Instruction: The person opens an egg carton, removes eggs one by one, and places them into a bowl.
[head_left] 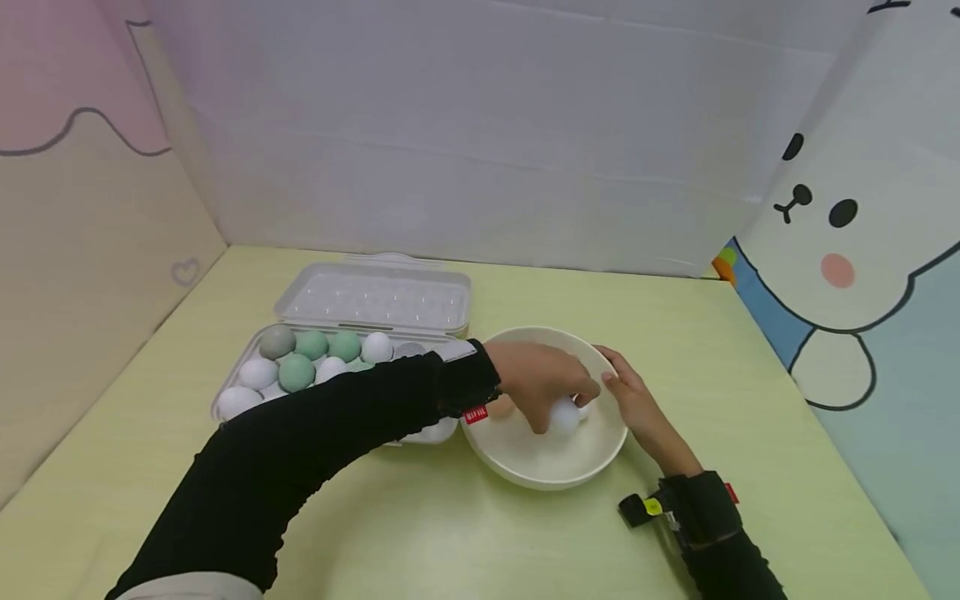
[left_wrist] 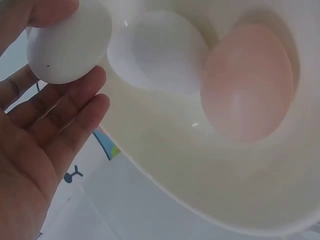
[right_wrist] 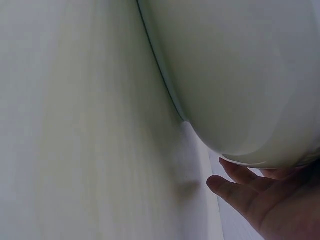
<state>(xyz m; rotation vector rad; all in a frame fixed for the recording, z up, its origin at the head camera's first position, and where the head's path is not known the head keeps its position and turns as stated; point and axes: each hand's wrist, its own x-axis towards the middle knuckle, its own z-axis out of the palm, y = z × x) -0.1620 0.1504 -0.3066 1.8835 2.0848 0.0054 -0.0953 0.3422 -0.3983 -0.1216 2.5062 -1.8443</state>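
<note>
The left hand (head_left: 543, 379) pinches a white egg (left_wrist: 70, 42) within the rim of the bowl (head_left: 540, 462), near another white one (left_wrist: 165, 52) and a pink one (left_wrist: 247, 82); whether it touches the bowl, I can't quite tell. The right hand (head_left: 633, 404) grips the bowl's side. Left on the bench (head_left: 450, 533), an open carton (head_left: 375, 300) holds more eggs (head_left: 296, 372).

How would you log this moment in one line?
left hand: grips white egg | right hand: holds bowl | in bowl: another white egg, pink egg | open carton: eggs inside
</note>
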